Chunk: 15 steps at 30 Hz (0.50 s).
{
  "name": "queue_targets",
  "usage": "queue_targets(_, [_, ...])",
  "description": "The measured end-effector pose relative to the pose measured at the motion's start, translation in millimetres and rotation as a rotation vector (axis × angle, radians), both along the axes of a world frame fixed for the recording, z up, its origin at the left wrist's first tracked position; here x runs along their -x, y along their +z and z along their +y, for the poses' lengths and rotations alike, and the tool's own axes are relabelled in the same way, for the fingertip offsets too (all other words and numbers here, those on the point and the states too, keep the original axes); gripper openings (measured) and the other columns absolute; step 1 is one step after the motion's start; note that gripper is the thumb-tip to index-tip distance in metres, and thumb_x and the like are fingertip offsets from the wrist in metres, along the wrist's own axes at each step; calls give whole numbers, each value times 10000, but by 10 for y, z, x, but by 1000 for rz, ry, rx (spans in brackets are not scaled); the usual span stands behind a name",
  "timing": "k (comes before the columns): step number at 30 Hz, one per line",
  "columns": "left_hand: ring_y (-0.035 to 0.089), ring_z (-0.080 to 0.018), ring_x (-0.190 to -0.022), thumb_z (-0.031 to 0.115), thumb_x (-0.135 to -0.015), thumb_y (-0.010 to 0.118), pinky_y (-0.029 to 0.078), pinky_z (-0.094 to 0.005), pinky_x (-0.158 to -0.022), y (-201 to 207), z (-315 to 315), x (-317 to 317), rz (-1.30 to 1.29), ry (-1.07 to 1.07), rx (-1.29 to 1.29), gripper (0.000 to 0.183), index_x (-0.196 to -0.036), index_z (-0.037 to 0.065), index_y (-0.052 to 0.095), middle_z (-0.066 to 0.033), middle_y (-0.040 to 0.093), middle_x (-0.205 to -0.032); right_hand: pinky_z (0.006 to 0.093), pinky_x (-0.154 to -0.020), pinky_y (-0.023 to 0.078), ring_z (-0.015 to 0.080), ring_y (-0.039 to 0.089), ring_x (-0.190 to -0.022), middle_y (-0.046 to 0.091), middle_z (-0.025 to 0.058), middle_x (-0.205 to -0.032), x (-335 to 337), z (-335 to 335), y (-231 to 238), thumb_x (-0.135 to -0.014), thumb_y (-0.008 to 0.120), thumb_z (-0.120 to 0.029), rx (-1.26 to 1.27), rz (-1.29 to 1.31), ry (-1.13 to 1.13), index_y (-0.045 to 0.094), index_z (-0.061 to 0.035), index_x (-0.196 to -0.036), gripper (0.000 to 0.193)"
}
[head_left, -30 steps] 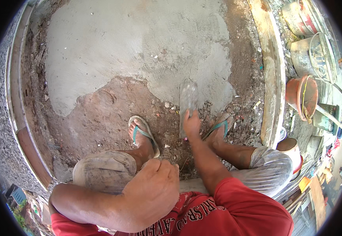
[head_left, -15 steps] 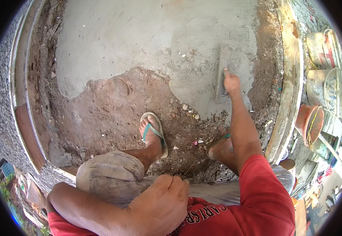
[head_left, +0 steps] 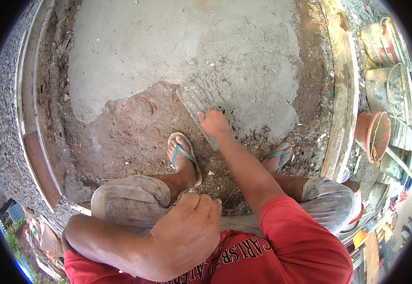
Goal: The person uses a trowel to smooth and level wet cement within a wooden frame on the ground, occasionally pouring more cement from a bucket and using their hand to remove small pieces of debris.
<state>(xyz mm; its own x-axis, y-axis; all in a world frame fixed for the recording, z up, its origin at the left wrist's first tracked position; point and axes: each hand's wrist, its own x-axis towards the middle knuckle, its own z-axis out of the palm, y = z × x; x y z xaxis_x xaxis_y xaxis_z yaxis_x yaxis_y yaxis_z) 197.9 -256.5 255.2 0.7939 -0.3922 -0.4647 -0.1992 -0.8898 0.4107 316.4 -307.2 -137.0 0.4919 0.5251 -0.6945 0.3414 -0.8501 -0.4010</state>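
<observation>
Trowel (head_left: pixel 200 105): flat plastering tool, lying on the ragged near edge of the grey mortar patch (head_left: pixel 177 47), blade angled up and to the left from the handle end.
Right hand (head_left: pixel 214 124): grip closed round the trowel handle, arm stretched forward between the knees.
Left hand (head_left: pixel 187 234): loosely curled fist, holding nothing, resting against the left knee, well short of the trowel.
Step in hand: judged as spreading and levelling mortar at the edge of the patch, where wet grey meets bare brown earth (head_left: pixel 120 132).
Progress: judged roughly two thirds covered; the earth nearer than the trowel and left of it is not yet covered.
Next move calls for: a firm flat stroke with even pressure, drawing mortar from the thicker rough area right of the trowel onto the bare earth; the blade must stay near level so as not to gouge.
Risk: loose stones and crumbs just below the trowel could drag into the wet surface.
Sandals (head_left: pixel 185 156): two, blue-strapped, one just below-left of the trowel, one below-right.
Buckets (head_left: pixel 381 33): three counted far right of the trowel, beyond the board; one is orange.
Boards (head_left: pixel 341 90): one right of the trowel, one far left, framing the bed.
Hands: two. Trowels: one.
</observation>
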Motion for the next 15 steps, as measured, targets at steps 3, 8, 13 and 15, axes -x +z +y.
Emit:
queue_targets(3, [557,-198,-860,211,-827,591,417,-325,-749,-54,-118,-162,28,-75,-35,357,-1046,-47,707,-65,611,-861,517,-898,547,419,687,-1034,707,277,-1054,246,21,-47,-1005,510,-482,-21,-62,20,616,58,-1133,565])
queue_targets(8, [573,-229,-863,204,-810,610,419,-353,-755,-135,-137,-199,30,-113,-97,241,-889,1,713,-94,621,-882,531,-817,564,418,718,-904,725,260,-948,631,-892,-241,-1008,511,-467,-19,-76,175,579,13,-1151,505])
queue_targets(13, [582,-238,-881,202,-800,613,416,-355,-766,-66,-211,-80,29,-163,-42,240,-878,7,728,-99,626,-862,543,-756,563,420,720,-857,730,235,-899,439,-1763,171,-998,519,-496,71,-78,347,564,-18,-1088,489])
queue_targets(15, [584,-235,-888,202,-800,612,412,-349,-759,-26,-289,-29,89,-224,-43,234,-867,18,739,-97,631,-860,566,-786,552,441,715,-859,735,235,-910,360,-1527,282,-1001,511,-490,-10,-123,346,568,-22,-1119,486])
